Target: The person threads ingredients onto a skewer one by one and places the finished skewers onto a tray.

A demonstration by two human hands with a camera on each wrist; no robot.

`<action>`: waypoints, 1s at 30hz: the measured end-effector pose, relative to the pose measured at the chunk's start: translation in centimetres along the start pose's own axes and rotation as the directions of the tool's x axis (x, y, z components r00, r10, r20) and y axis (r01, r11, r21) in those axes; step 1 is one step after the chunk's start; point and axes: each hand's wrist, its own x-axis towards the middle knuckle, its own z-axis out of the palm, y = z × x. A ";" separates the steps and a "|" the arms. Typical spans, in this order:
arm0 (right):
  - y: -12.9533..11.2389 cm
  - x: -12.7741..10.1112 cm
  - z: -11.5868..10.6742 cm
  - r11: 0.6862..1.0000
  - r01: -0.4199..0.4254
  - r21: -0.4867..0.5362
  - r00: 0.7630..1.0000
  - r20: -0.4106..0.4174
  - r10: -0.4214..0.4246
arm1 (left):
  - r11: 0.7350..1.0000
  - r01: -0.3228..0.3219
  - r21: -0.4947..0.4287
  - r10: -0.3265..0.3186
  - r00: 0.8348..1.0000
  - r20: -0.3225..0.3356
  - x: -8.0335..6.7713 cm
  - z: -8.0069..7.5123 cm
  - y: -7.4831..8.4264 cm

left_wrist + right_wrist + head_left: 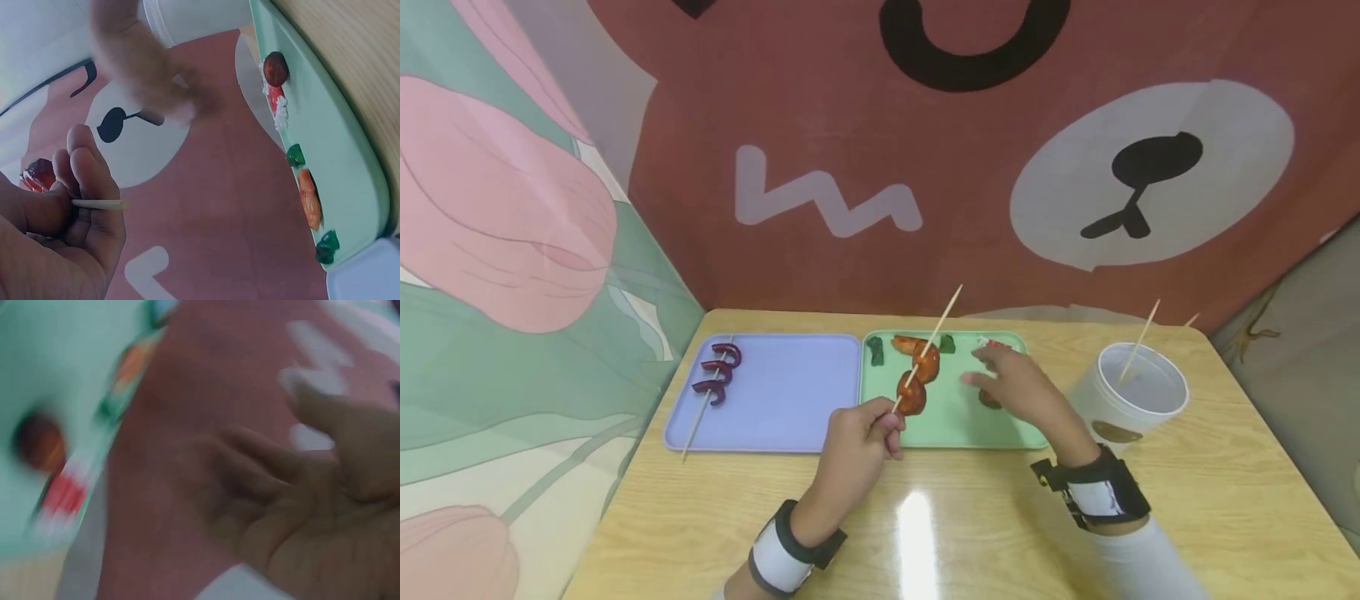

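Left grip (857,433) pinches your skewer (925,354) at its base, food over the green tray (955,425); right hand (1018,387) hovers open. Thin, light, probably brittle: hold low.

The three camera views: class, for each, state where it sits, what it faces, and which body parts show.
Head: above, facing the mint-green plastic tray; both hands show.
Left wrist: faces the left hand pinching the thin wooden skewer.
Right wrist: blurred, shows the open right hand.
All share the tray.
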 end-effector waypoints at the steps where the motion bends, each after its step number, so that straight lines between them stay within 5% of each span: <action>1: 0.8 0.3 0.4 0.990 -0.057 -0.129 0.998 0.022 0.061 | 1.000 0.002 0.007 -0.002 1.000 -0.002 -0.1 -0.2 -0.1; 4: 3.1 0.9 2.0 0.930 -0.159 -0.330 0.983 0.034 0.180 | 1.000 0.001 0.028 -0.001 1.000 -0.006 -0.3 -0.5 -0.5; 8: 4.5 1.3 3.8 0.890 -0.213 -0.404 0.976 -0.039 0.215 | 0.999 -0.009 0.044 0.010 1.000 -0.015 -0.4 -0.7 -0.7; 16: 4.7 1.8 4.8 0.902 -0.175 -0.394 0.984 -0.087 0.153 | 0.998 -0.029 0.053 0.031 0.999 -0.044 -0.4 -1.1 -0.8; 21: 5.3 2.1 4.3 0.932 -0.074 -0.356 0.994 -0.103 0.039 | 0.998 -0.036 0.057 0.039 0.998 -0.048 -0.4 -1.1 -0.9; 26: 4.5 1.7 1.9 1.000 0.020 -0.024 0.996 -0.089 -0.022 | 0.999 -0.008 0.052 0.010 0.999 -0.040 -0.5 -1.1 -1.1; 30: 2.6 0.9 -0.4 0.926 0.083 0.368 0.994 -0.095 -0.051 | 0.999 0.001 0.038 0.000 1.000 -0.028 -0.5 -0.9 -1.4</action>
